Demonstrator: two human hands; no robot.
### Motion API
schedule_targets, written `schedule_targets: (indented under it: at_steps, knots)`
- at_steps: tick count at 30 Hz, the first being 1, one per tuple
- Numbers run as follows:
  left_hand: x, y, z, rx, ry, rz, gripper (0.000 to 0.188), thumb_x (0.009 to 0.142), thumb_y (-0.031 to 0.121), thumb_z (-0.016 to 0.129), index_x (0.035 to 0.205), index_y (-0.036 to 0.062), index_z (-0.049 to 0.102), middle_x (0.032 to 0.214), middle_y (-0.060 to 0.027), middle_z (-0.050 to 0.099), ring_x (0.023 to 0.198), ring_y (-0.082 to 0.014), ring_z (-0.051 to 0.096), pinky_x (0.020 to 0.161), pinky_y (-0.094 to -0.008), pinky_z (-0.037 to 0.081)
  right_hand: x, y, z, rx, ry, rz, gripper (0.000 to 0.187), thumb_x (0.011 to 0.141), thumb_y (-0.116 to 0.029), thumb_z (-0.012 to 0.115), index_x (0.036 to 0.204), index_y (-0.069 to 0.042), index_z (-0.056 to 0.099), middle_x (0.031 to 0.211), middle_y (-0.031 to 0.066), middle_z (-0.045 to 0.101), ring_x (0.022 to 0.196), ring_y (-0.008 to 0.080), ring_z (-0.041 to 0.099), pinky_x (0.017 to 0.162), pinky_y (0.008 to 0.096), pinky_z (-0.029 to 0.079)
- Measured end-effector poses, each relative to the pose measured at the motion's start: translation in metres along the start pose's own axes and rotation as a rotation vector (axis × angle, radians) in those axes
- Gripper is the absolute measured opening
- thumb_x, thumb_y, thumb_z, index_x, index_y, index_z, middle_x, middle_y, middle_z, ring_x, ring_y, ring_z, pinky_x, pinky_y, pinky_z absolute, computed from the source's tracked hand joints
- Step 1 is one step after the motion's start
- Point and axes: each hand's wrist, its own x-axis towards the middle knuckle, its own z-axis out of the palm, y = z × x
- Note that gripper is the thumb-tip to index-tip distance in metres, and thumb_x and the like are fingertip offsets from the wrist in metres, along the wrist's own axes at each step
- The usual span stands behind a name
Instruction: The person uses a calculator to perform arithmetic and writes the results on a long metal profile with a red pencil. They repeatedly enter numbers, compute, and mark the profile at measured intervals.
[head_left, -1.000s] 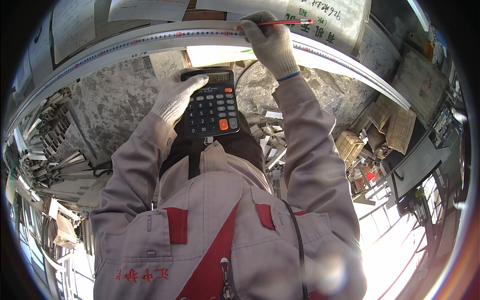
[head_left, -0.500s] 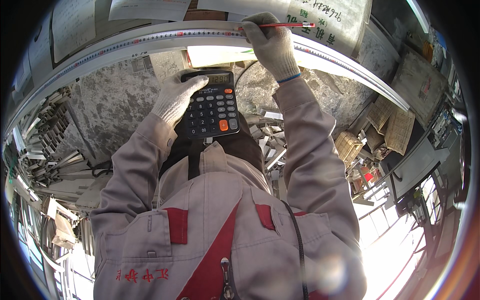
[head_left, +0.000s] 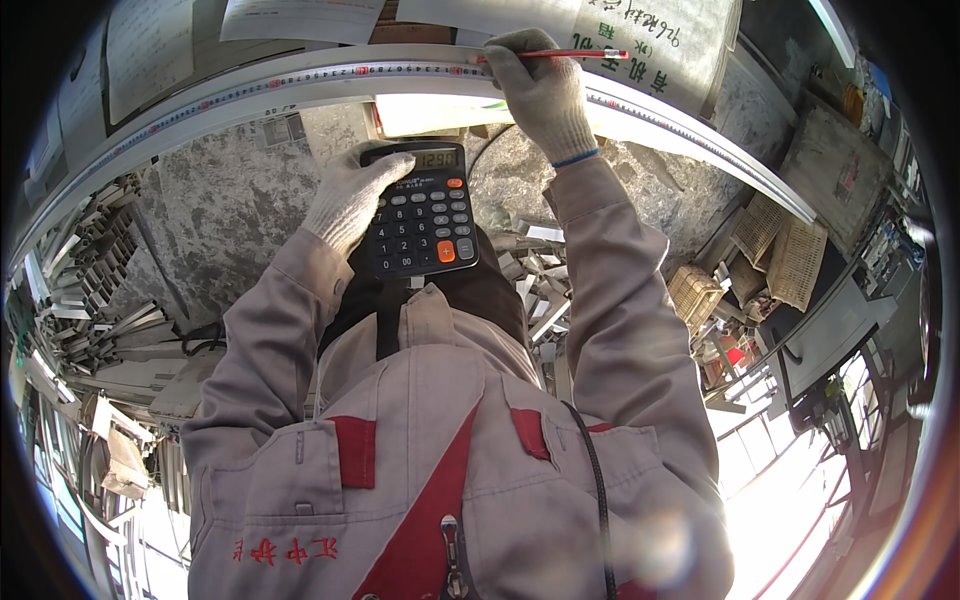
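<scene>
In a white knit glove, my left hand [head_left: 352,192] grips a black desk calculator [head_left: 422,215] by its upper left side, the thumb lying over the corner next to the lit display. My right hand [head_left: 540,95], gloved likewise with a blue cuff edge, pinches a red pencil [head_left: 590,54] that points left. That hand rests at a long white metal profile [head_left: 300,92], which curves across the view. A measuring strip [head_left: 270,84] with black and red marks runs along the profile and passes under my right hand. My right fingertips are partly hidden behind the hand.
Written sheets [head_left: 300,18] lie beyond the profile, with a marked board [head_left: 650,45] at far right. Metal offcuts [head_left: 95,255] are heaped at left, and more scraps [head_left: 545,290] lie beside my right forearm. Wicker baskets [head_left: 795,260] stand at right.
Both hands keep nearly the same places. The pencil's right end has dipped very slightly.
</scene>
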Motion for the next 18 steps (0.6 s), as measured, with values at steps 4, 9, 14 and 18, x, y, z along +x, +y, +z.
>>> schedule_targets:
  at_steps: [4,9,14,18]
  knots:
    - [0.002,-0.003,-0.004,0.058,0.023,-0.002,0.039,0.095,0.019,0.083,0.123,-0.0056,0.073,0.100,-0.0083,0.077,0.079,-0.0105,0.072,0.065,-0.0224,0.058,0.000,-0.002,-0.001,0.076,0.022,0.011,0.021,0.106,-0.020,0.071,0.113,0.000,0.073,0.098,0.0107,0.079,0.092,0.0158,0.076,0.077,0.0309,0.062]
    - [0.000,-0.006,-0.003,-0.007,0.008,0.035,0.039,0.095,0.020,0.083,0.124,-0.0045,0.073,0.099,-0.0067,0.077,0.078,-0.0095,0.071,0.063,-0.0224,0.056,-0.003,-0.010,-0.002,0.246,0.078,0.089,0.023,0.105,-0.021,0.072,0.118,-0.002,0.073,0.100,0.0108,0.079,0.089,0.0154,0.075,0.075,0.0285,0.059]
    - [-0.011,0.001,-0.002,-0.054,0.020,0.080,0.037,0.095,0.016,0.083,0.123,-0.0063,0.072,0.104,-0.0103,0.077,0.083,-0.0128,0.073,0.071,-0.0250,0.060,-0.007,-0.006,-0.001,0.230,0.124,0.098,0.023,0.104,-0.018,0.072,0.120,-0.001,0.073,0.103,0.0110,0.079,0.089,0.0149,0.074,0.075,0.0282,0.058]
    - [-0.014,0.004,-0.002,-0.046,0.067,0.069,0.035,0.095,0.012,0.082,0.122,-0.0084,0.072,0.106,-0.0129,0.077,0.086,-0.0148,0.074,0.076,-0.0260,0.061,-0.019,0.004,0.000,0.243,0.182,0.118,0.021,0.100,-0.016,0.075,0.113,0.001,0.075,0.105,0.0139,0.079,0.098,0.0204,0.075,0.090,0.0352,0.061]
